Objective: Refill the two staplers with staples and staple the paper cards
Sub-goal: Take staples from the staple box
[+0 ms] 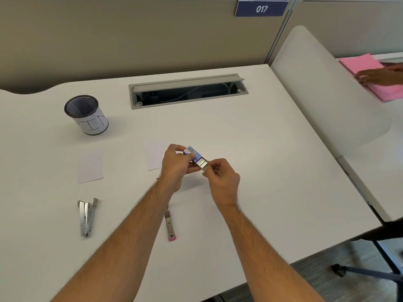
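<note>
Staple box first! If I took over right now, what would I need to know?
Left hand holds the staple box; right hand pinches its tray, slid partly out with staples showing.
Silver stapler lies open, front left. Pink stapler lies beside the left forearm.
Two cards lie flat, one partly behind the left hand.
Done: box opened.
Left: load both staplers, staple the cards.

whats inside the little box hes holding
Rows of silver staples show in the drawer slid out of the staple box, held between the left hand and right hand. The sleeve hides the rest.
</note>
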